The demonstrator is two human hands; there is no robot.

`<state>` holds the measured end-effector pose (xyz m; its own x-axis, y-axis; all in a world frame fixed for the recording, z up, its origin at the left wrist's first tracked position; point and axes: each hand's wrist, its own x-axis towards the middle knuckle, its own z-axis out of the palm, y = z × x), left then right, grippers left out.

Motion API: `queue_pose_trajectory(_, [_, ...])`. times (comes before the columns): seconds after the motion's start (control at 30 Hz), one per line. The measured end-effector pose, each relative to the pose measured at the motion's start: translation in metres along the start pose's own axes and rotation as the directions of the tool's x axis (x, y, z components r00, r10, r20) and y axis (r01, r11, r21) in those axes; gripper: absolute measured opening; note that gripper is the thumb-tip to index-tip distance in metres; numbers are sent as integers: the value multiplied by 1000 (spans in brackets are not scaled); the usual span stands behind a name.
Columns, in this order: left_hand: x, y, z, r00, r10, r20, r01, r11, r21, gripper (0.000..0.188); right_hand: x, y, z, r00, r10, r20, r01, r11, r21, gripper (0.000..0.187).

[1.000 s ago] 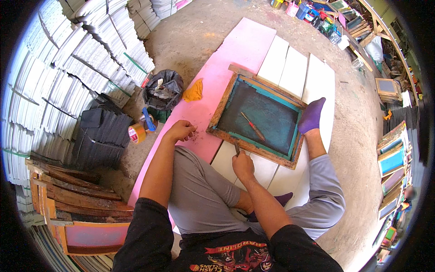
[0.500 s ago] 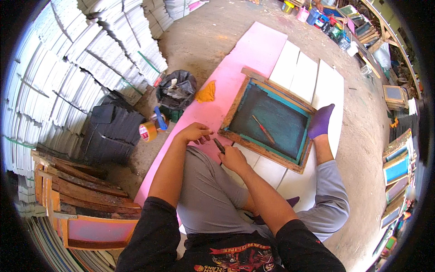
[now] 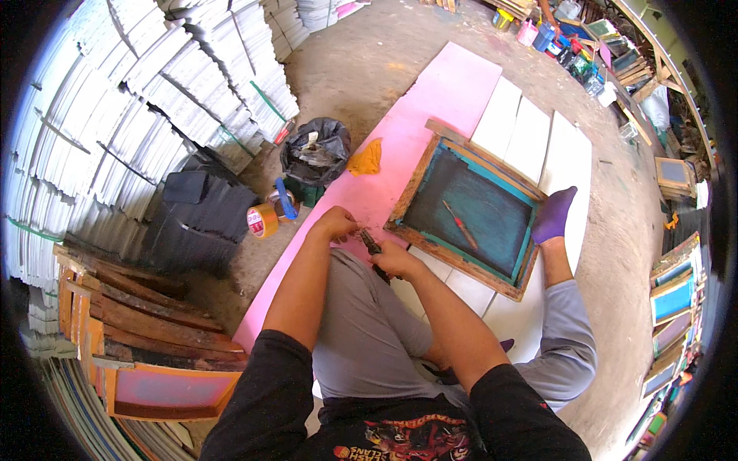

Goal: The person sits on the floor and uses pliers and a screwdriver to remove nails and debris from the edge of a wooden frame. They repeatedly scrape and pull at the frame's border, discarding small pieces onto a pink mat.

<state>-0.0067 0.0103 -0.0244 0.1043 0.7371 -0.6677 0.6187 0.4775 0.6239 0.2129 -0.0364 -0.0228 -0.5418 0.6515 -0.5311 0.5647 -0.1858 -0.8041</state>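
My right hand (image 3: 396, 262) is closed round a dark hand tool that looks like pliers (image 3: 370, 243), its jaws pointing up and left. Close to those jaws my left hand (image 3: 337, 223) is pinched together; whatever its fingertips hold is too small to make out. Both hands are above my bent knee, beside a pink sheet (image 3: 453, 84). To their right lies a wooden-framed screen (image 3: 430, 178) with teal mesh edges, and a red-handled screwdriver-like tool (image 3: 463, 229) rests on the mesh. My foot in a purple sock (image 3: 555, 215) touches the frame's right side.
An orange cloth (image 3: 366, 157) lies on the pink sheet, near a black bag-lined bin (image 3: 317, 150). Tape rolls (image 3: 263, 220) sit left of it. White stacks (image 3: 177, 84) rise at the left above wooden frames (image 3: 154, 323). White panels (image 3: 496, 107) lie under the screen.
The right hand has turned the pliers-like tool so its jaws show, nearer the left hand's fingers. The left fingers have closed together. The whole view has shifted slightly.
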Motion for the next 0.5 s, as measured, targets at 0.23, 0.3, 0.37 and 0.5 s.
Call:
queue_pose_trajectory(0.23, [-3,2,0,993,-31,-117,31,1000,-5,35,-50,23,-18,970,242,-12,-239,965,106,26])
queue_pose_trajectory(0.3, [-1,0,0,995,-27,-99,23,999,-45,36,-70,38,-32,958,285,27,-283,928,240,27])
queue_pose_trajectory(0.37, [-1,-1,0,996,-28,-80,23,998,-56,37,-93,45,-46,956,289,53,-289,892,347,28])
queue_pose_trajectory(0.5, [-5,6,-1,998,-29,-48,26,999,-46,38,-116,57,-72,937,331,113,-345,823,451,28])
